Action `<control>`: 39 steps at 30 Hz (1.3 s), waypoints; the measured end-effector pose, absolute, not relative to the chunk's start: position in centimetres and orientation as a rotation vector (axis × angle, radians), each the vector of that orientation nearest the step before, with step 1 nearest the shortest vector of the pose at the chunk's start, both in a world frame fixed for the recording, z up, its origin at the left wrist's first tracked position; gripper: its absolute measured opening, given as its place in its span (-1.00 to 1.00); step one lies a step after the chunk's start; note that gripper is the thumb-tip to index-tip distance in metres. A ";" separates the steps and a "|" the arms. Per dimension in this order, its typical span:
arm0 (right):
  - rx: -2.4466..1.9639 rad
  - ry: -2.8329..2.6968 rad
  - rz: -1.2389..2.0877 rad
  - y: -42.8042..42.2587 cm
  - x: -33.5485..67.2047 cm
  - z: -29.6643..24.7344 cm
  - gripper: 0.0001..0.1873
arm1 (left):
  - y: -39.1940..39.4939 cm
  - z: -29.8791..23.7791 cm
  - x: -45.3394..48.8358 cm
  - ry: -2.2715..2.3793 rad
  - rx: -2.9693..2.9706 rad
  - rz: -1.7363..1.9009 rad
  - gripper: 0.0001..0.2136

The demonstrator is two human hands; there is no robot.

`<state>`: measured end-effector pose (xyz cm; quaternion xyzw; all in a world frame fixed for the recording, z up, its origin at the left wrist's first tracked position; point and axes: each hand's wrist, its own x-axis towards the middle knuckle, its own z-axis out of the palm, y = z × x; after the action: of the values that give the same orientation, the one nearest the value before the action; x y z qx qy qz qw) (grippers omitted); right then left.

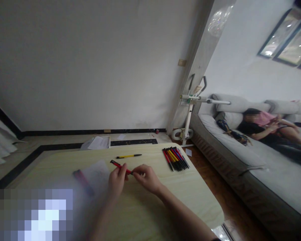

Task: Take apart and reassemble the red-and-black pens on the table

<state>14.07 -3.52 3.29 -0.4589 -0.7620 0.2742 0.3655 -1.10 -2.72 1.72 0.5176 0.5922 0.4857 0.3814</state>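
A red pen [117, 165] with a black end is held over the pale wooden table [195, 197]. My left hand [117, 182] grips the pen's middle with closed fingers. My right hand [147, 178] pinches the pen's near tip. A yellow pen [128, 156] lies alone on the table just beyond my hands. To the right lies a row of several red, yellow, blue and black pens [175, 158]. A clear plastic bag [95, 174] with a dark red item [82, 180] lies left of my hands.
A person lies on a grey sofa [240, 150] at the right. A white exercise machine [189, 113] stands by the wall past the table. Papers [97, 143] lie on the floor behind the table. The table's right edge drops to a wooden floor.
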 end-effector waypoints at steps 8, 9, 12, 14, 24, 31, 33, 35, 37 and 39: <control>-1.197 -2.054 0.471 -4.3 13.2 5.1 -0.90 | -3.4 2.2 -0.5 1.474 1.377 1.243 -0.56; -1.202 -2.073 0.430 -4.3 13.6 5.2 -0.91 | -3.5 2.1 -0.4 1.444 1.392 1.233 -0.56; -1.289 -2.087 0.358 -4.1 15.8 5.2 -0.92 | -3.9 2.0 -0.1 1.328 1.453 1.196 -0.59; -1.414 -2.048 0.306 -3.7 18.0 5.0 -0.91 | -4.1 1.9 0.0 1.284 1.497 1.169 -0.63; -2.004 -1.848 -0.106 -2.0 27.0 3.9 -0.81 | -4.1 1.7 0.0 1.277 1.581 1.024 -0.65; -2.192 -1.816 -0.166 -1.3 27.5 3.0 -0.81 | -4.2 2.1 0.0 1.275 1.586 1.005 -0.65; -2.215 -1.818 -0.179 -1.2 27.4 2.9 -0.81 | -4.3 2.2 0.0 1.284 1.578 1.003 -0.64; -2.234 -1.820 -0.193 -1.2 27.4 2.7 -0.81 | -4.4 2.2 0.0 1.291 1.574 1.000 -0.64; -2.242 -1.820 -0.215 -1.2 27.3 2.6 -0.81 | -4.4 2.2 0.0 1.291 1.580 0.989 -0.64; -2.237 -1.825 -0.240 -1.3 27.2 2.6 -0.80 | -4.4 2.2 -0.1 1.287 1.587 0.977 -0.64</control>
<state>27.25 -1.29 2.56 -0.7664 -0.6253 -0.0824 0.1219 -0.06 -4.36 2.22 0.6345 0.5146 0.3905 0.4244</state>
